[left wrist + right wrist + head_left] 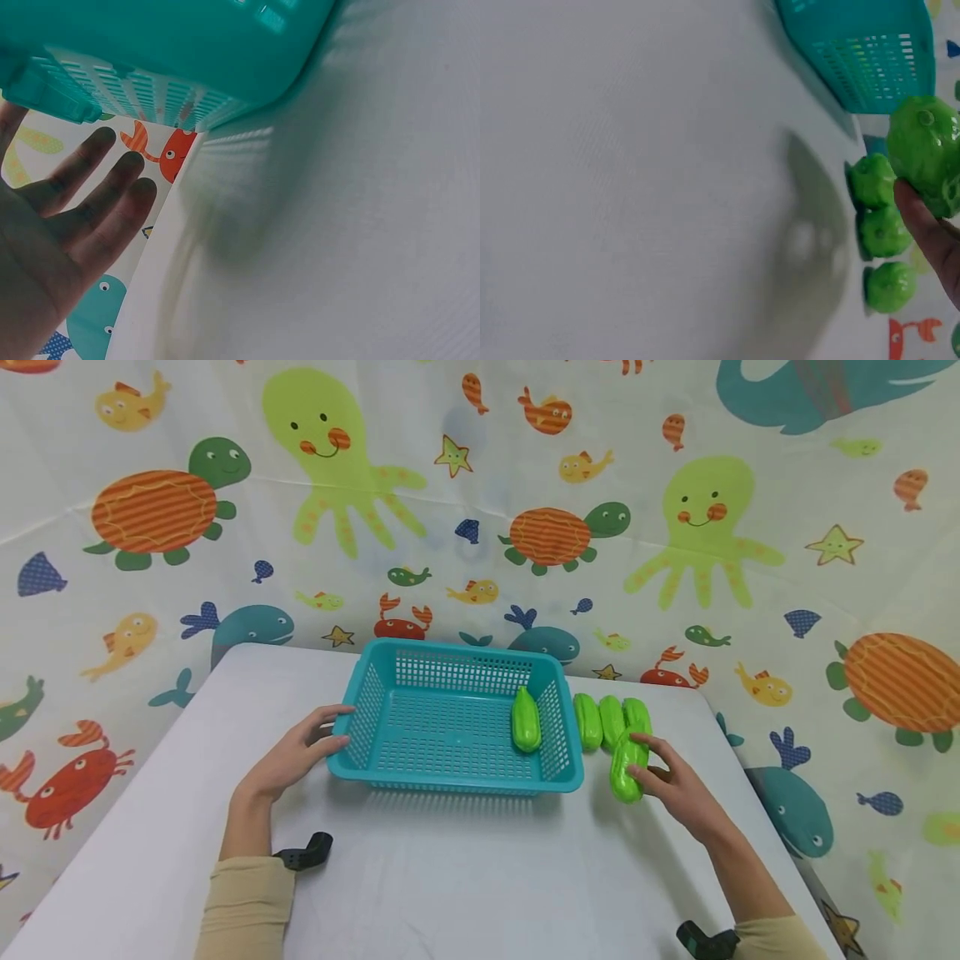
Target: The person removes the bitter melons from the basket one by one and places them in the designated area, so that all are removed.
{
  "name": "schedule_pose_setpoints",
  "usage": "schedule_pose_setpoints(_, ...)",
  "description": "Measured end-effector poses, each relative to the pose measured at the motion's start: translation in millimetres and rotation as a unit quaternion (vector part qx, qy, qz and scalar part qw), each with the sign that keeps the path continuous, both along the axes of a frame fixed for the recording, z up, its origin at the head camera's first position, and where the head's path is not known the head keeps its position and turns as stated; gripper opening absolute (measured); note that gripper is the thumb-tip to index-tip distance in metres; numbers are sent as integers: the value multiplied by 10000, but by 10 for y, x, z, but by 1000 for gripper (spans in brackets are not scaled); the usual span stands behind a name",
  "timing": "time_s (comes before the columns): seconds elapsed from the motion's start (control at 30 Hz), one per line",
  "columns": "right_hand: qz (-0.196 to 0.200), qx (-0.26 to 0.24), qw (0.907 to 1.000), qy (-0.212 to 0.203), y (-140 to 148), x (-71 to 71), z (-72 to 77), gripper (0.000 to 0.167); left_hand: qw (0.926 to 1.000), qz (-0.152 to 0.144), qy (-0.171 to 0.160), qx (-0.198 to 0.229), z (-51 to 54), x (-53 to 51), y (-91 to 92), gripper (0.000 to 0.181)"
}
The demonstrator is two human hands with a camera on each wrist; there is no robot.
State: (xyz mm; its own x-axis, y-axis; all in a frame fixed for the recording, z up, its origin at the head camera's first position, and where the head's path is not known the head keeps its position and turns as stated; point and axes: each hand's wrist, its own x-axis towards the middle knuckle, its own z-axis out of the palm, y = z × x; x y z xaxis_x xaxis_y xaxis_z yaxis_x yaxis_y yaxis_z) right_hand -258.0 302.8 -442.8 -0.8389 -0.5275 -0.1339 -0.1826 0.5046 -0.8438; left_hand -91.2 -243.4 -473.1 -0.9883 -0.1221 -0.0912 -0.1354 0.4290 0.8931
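In the head view, my right hand (678,785) pinches a glossy green toy bitter melon (625,772) between thumb and fingers, raised over the white table. The right wrist view shows the bumpy end of this bitter melon (926,146) close up. Behind it, three more bitter melons (588,722) lie side by side on the table. A teal plastic basket (457,781) stands left of them, with one bitter melon (527,722) inside near its right wall. At the basket's left rim, my left hand (288,760) touches with its fingertips; several fingers (112,214) spread loosely below the rim.
The white table (450,868) ends behind the basket against a curtain (480,468) printed with sea animals. Dark wrist-worn devices (306,852) sit at both sleeve cuffs.
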Motion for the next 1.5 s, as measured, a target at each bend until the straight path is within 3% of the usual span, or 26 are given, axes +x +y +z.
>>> schedule_pose_setpoints(0.23, 224, 679, 9973, -138, 3, -30, -285, 61, 10000, 39, -52, -48, 8, 8, -11, 63)
schedule_pose_setpoints(0.43, 365, 886, 9952, 217, -31, -77, -452, 61, 10000, 33, -59, -44, -2, 5, -9, 63)
schedule_pose_setpoints(0.87, 551, 1044, 9930, 60, -90, -190, -409, 60, 10000, 22, -50, -45, 12, 0, 5, 62)
schedule_pose_setpoints(1.37, 307, 779, 9960, -318, -39, -244, -376, 62, 9999, 0, -72, -70, 6, -5, -3, 63)
schedule_pose_setpoints(1.5, 219, 879, 9958, -109, -8, -236, -321, 63, 9999, 0, -68, -82, 3, -5, -8, 63)
